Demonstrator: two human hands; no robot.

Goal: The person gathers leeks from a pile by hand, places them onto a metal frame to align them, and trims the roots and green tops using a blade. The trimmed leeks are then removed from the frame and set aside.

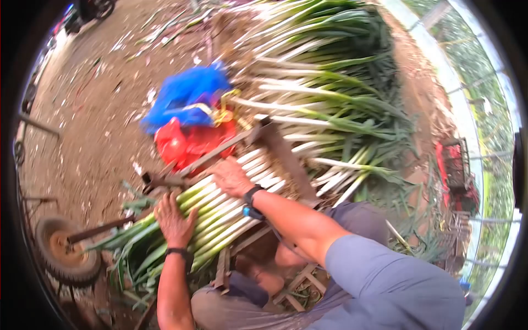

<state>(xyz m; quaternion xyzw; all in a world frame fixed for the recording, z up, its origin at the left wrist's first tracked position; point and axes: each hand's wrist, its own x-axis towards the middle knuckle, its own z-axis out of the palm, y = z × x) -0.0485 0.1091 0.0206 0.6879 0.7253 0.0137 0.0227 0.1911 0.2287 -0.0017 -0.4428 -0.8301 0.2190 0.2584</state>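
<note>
A row of long, leek-like green onions (220,206) lies side by side across a metal frame (283,157) at my knees. Their white ends point up and right, their leaves down and left. My left hand (175,220) rests on the green part of the row, fingers spread and thumb apart. Over the paler stalks lies my right hand (232,177), fingers stretched out and pressed flat on top. Neither palm shows. Beyond the frame a big heap of green onions (330,88) covers the ground.
A blue mesh bag (184,96) and a red plastic bag (184,143) lie behind the frame, with yellow ties (224,113) beside them. A wheel (69,250) stands at lower left. A red crate (454,170) is at right, near a fence. Loose leaves litter the dirt.
</note>
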